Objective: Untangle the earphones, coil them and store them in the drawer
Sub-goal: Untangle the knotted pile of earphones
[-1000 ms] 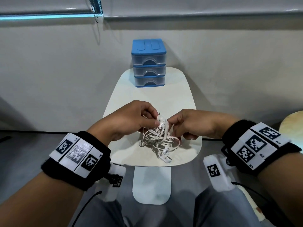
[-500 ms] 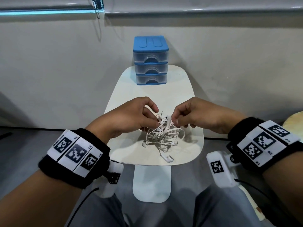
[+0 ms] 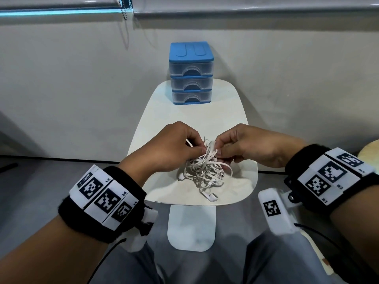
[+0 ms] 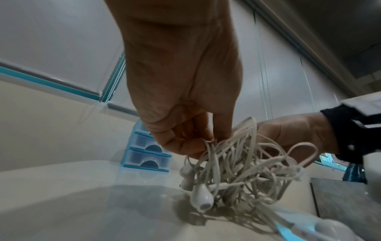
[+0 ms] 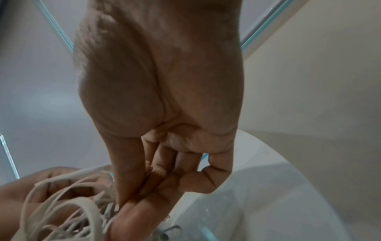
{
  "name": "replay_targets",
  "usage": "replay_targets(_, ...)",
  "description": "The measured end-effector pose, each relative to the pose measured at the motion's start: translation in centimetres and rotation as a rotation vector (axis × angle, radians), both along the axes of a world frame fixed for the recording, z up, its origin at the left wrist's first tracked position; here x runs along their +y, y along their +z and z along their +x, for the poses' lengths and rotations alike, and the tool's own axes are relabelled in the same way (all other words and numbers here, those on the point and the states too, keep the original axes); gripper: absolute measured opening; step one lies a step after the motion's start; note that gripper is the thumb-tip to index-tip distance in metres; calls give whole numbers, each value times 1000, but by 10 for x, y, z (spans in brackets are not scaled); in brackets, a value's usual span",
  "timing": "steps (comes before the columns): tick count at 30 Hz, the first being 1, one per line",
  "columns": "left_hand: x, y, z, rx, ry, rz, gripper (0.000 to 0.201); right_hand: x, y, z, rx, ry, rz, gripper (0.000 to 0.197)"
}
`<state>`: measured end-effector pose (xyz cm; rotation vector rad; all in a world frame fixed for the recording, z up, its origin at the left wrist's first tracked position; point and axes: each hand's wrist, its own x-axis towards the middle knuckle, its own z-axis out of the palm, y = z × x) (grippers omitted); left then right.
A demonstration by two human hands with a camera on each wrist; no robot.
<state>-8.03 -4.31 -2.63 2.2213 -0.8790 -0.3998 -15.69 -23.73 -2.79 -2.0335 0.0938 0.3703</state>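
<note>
A tangled bundle of white earphones (image 3: pixel 205 171) lies on the near half of the small white table (image 3: pixel 168 128), one end (image 3: pixel 209 196) trailing toward the front edge. My left hand (image 3: pixel 202 149) pinches strands at the top left of the tangle; an earbud (image 4: pixel 203 197) hangs low in the left wrist view. My right hand (image 3: pixel 218 151) pinches cable at the top right, thumb against fingers (image 5: pixel 132 200). The hands nearly touch above the bundle (image 5: pixel 68 216). The blue drawer unit (image 3: pixel 191 72) with three closed clear drawers stands at the table's far end.
A pale wall (image 3: pixel 61 78) runs behind the table, with a blind's bead chain (image 3: pixel 125 9) hanging above it. Grey floor (image 3: pixel 37 191) lies to both sides. A round wooden surface (image 3: pixel 371 150) shows at the right edge. My legs are below the table's front edge.
Both hands have moved a little closer together at the top of the tangle and shifted their pinches. The bundle stays on the table, its loops slightly rearranged.
</note>
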Motion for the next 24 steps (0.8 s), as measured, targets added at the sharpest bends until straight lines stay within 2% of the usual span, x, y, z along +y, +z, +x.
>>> replay_targets(2, 1, 1, 1, 7, 12, 11, 16, 0, 1, 0, 3, 4, 7, 16)
replay_targets(6, 4, 5, -1, 70, -45, 59, 5, 0, -3, 0, 8, -14, 13, 14)
replay_targets(10, 5, 2, 1, 8, 9, 48, 17, 1, -10, 1, 8, -61, 96, 5)
replay_targets(13, 7, 2, 3, -20, -14, 19, 26, -2, -13, 4, 17, -68, 109, 7)
replay_targets(18, 6, 5, 3, -98, -107, 72, 13, -3, -12, 8, 69, -38, 127, 16)
replay_targets(21, 6, 7, 4, -125, -116, 126, 12, -4, -12, 11, 88, -35, 140, 22)
replay_targets(24, 6, 9, 4, -128, -126, 160, 11, -2, -14, 11, 108, -35, 183, 20)
